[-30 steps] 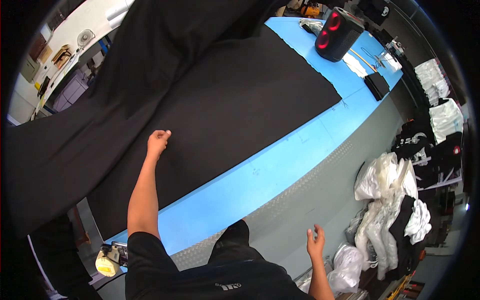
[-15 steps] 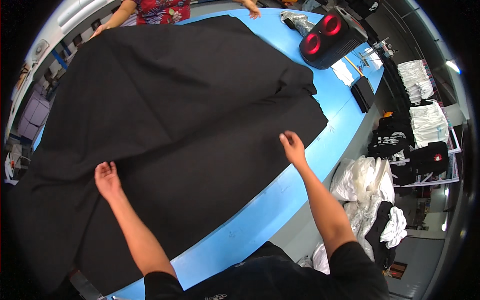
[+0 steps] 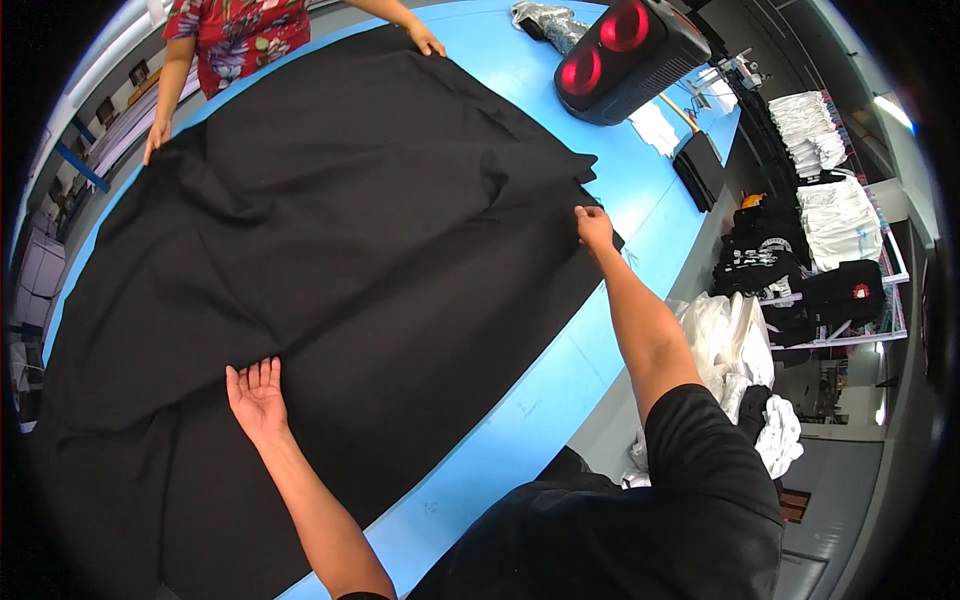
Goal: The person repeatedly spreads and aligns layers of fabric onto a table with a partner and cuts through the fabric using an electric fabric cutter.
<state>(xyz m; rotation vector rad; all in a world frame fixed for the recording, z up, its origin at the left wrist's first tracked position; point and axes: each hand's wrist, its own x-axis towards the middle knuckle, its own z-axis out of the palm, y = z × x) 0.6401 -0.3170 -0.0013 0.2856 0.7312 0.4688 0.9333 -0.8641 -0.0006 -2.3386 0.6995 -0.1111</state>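
Observation:
A wide sheet of black fabric (image 3: 400, 290) covers most of the blue table, with long folds and ripples across its middle. My left hand (image 3: 258, 398) rests palm up at a fold of the fabric, fingers stretched out and holding nothing. Close to the fabric's right edge, my right hand (image 3: 594, 226) is closed, its thumb and fingers pinching the cloth. Across the table, a co-worker in a red flowered shirt (image 3: 240, 42) has one hand (image 3: 158, 138) at the fabric's far left edge and the other hand (image 3: 428, 40) at its far edge.
On the blue table (image 3: 500, 430) stand a black speaker (image 3: 635, 70) with red-lit rings, a silvery plastic bundle (image 3: 550, 25) and a folded black item (image 3: 700, 170). White plastic bags (image 3: 725, 335) and garment racks (image 3: 835, 225) line the right side.
My right hand has moved up along the fabric's right edge and closed on it. My left hand has shifted slightly right. The co-worker's raised hand has come down onto the fabric's far edge.

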